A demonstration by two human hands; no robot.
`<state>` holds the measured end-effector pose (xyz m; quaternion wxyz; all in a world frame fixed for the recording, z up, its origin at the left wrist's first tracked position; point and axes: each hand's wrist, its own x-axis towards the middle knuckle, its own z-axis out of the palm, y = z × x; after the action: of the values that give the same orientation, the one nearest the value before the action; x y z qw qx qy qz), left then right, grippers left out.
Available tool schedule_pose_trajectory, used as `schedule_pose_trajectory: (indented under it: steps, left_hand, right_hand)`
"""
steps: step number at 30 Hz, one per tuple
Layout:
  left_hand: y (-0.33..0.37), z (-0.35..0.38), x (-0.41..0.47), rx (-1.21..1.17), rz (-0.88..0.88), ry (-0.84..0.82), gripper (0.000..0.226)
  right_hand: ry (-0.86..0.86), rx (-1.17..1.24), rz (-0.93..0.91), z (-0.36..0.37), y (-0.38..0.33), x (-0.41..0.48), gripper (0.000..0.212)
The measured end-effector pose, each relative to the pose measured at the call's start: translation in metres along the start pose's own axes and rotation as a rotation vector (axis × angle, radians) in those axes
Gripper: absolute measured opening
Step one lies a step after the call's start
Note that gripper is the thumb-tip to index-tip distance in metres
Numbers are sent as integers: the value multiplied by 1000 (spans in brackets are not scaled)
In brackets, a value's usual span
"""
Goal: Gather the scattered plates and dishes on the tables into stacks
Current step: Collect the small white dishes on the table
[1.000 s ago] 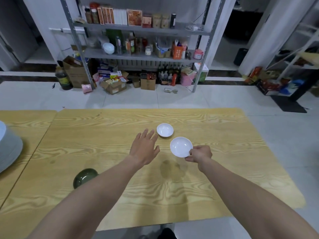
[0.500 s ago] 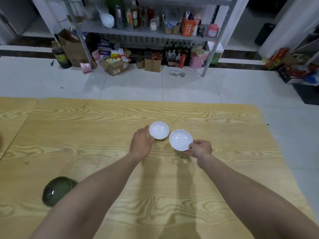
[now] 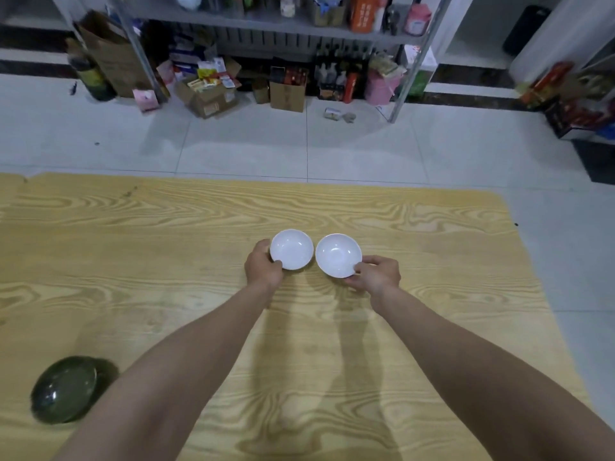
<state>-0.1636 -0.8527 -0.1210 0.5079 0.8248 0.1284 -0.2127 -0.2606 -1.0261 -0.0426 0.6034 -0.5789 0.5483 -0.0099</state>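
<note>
Two small white dishes are side by side above the middle of the wooden table [image 3: 432, 227]. My left hand [image 3: 263, 266] grips the left white dish [image 3: 292, 248] by its near left rim. My right hand [image 3: 377, 272] pinches the right white dish [image 3: 337, 254] at its near right rim. Both dishes are held level, rims almost touching, and cast shadows on the table below. A dark green bowl [image 3: 63, 389] lies upside down near the table's front left.
Beyond the table's far edge is a tiled floor [image 3: 332, 144]. A metal shelf rack [image 3: 266, 21] stands at the back with cardboard boxes [image 3: 286, 91] and bottles under it. More clutter sits at the far right [image 3: 579, 101].
My left hand reached forward and took hold of the far white dish, then lifted it beside the dish in my right hand. The view tilted down and the plate stack at left left the frame.
</note>
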Motion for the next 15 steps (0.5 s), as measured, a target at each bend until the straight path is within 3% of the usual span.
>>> schedule_pose_trajectory:
  steps: [9, 15]
  left_hand:
    - [-11, -22, -24, -121, -29, 43, 51]
    - [-37, -66, -60, -157, 8, -14, 51]
  right_hand:
    - [-52, -7, -50, 12, 0, -33, 21]
    - [-55, 23, -90, 17, 23, -85, 23]
